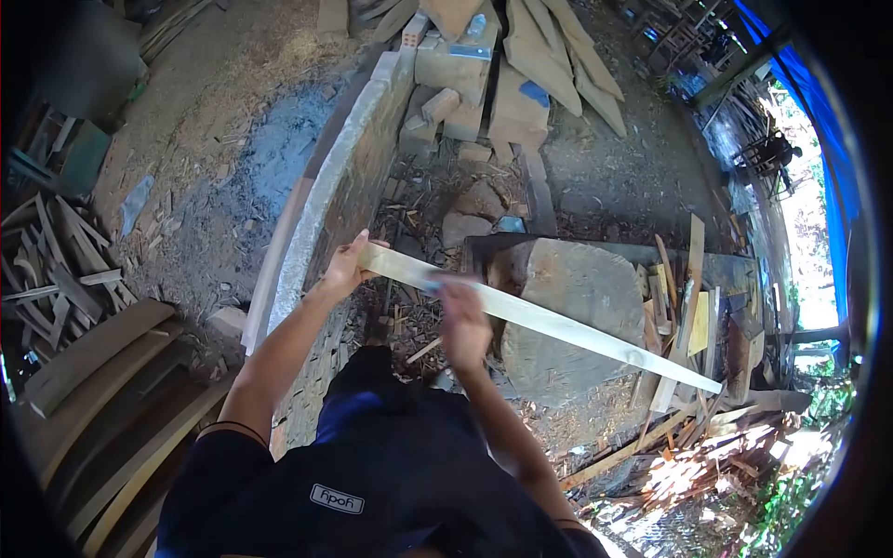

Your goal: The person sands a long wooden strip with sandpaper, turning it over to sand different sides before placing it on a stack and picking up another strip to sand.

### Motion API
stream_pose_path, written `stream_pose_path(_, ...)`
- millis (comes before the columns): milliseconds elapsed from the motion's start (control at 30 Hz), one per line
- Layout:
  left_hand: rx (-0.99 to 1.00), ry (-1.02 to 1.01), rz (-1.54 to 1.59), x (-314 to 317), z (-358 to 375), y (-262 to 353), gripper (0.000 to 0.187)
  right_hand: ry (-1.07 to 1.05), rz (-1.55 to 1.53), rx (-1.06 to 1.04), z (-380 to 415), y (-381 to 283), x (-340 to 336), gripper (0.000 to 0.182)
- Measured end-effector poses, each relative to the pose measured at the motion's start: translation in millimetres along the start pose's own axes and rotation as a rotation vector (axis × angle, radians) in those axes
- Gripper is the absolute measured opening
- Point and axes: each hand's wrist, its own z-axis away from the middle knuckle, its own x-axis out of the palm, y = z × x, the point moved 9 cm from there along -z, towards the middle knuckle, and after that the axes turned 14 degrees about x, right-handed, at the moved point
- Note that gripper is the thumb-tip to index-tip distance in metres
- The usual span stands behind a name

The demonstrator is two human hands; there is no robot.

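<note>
A long, pale wooden strip (558, 321) slants across the view, from upper left to lower right. My left hand (344, 267) is closed around its upper left end. Close to the middle of the strip is my right hand (465, 330), its fingers smeared by motion. A dark reddish blur with a bit of blue lies over the strip at those fingers; whether it is a held thing cannot be made out. Under the strip stands a large wood block (581, 288) with a broad, worn top.
A low wall (339, 177) with a pale top edge runs along my left. Curved boards (112, 363) are stacked at lower left, scrap wood (60, 260) above them. Stone-like blocks (451, 74) stand ahead. Upright offcuts (684, 298) lean right of the block; wood chips litter the ground.
</note>
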Motion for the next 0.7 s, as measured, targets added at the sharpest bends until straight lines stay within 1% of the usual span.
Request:
stream_pose_path(33, -0.033, -0.057, 0.125, 9, -1, -1, 0.048, -0.03, -0.007, -0.088, -11, -33, 16, 0.037)
stream_pose_path(67, -0.037, -0.064, 0.126, 12, 0, 4, 0.048, -0.008, -0.014, -0.174, -12, -50, 43, 0.035)
stream_pose_path(100, -0.105, 0.003, 0.129, 10, 4, 7, 0.047, -0.048, -0.072, -0.189, -20, -68, 60, 0.035)
stream_pose_path(133, -0.177, 0.069, 0.132, 7, 8, 4, 0.047, -0.046, -0.063, -0.178, -27, -77, 70, 0.035)
stream_pose_path(167, -0.161, -0.08, 0.234, 12, 7, 6, 0.043, -0.054, -0.086, -0.208, -31, -85, 77, 0.035)
stream_pose_path(200, -0.172, -0.097, 0.235, 17, 9, 10, 0.043, -0.058, -0.106, -0.235, -34, -88, 78, 0.035)
stream_pose_path(267, -0.176, -0.053, 0.049, 13, 15, 15, 0.04, -0.057, -0.082, -0.228, -27, -65, 56, 0.035)
stream_pose_path(300, -0.18, -0.033, 0.022, 10, 15, 12, 0.04, -0.064, -0.076, -0.236, -18, -52, 39, 0.035)
stream_pose_path(333, -0.187, -0.039, 0.026, 10, 14, 10, 0.04, -0.081, 0.022, -0.158, -13, -27, 19, 0.035)
stream_pose_path(367, -0.142, -0.061, -0.048, 10, 14, 11, 0.043, -0.101, 0.12, -0.083, -5, 2, -5, 0.034)
stream_pose_path(400, -0.098, -0.081, -0.121, 11, 16, 11, 0.047, -0.047, 0.068, 0.007, 6, 38, -34, 0.032)
stream_pose_path(433, -0.106, -0.086, -0.111, 17, 20, 9, 0.047, -0.006, 0.1, 0.107, 18, 74, -60, 0.03)
stream_pose_path(467, 0.153, -0.077, -0.682, 18, 18, 35, 0.05, 0.042, 0.135, 0.209, 28, 107, -82, 0.029)
stream_pose_path(500, 0.431, -0.068, -1.247, 37, 23, 62, 0.055, 0.224, 0.212, 0.281, 37, 131, -104, 0.028)
stream_pose_path(533, 0.435, -0.095, -1.239, 54, 29, 68, 0.055, 0.409, 0.29, 0.356, 51, 152, -121, 0.027)
stream_pose_path(567, 0.784, -0.248, -1.426, 100, 46, 89, 0.06, 0.471, 0.367, 0.401, 56, 165, -115, 0.026)
stream_pose_path(600, 1.157, -0.411, -1.577, 143, 69, 95, 0.066, 0.225, 0.168, 0.566, 42, 148, -106, 0.03)
stream_pose_path(633, 1.143, -0.574, -1.559, 165, 73, 71, 0.073, 0.166, 0.266, 0.409, 47, 143, -73, 0.034)
stream_pose_path(667, 1.171, -0.61, -1.532, 180, 73, 61, 0.073, 0.141, 0.181, 0.31, 38, 98, -68, 0.037)
stream_pose_path(700, 0.985, -0.724, -1.551, 190, 62, 41, 0.07, 0.113, 0.166, 0.249, 37, 78, -50, 0.037)
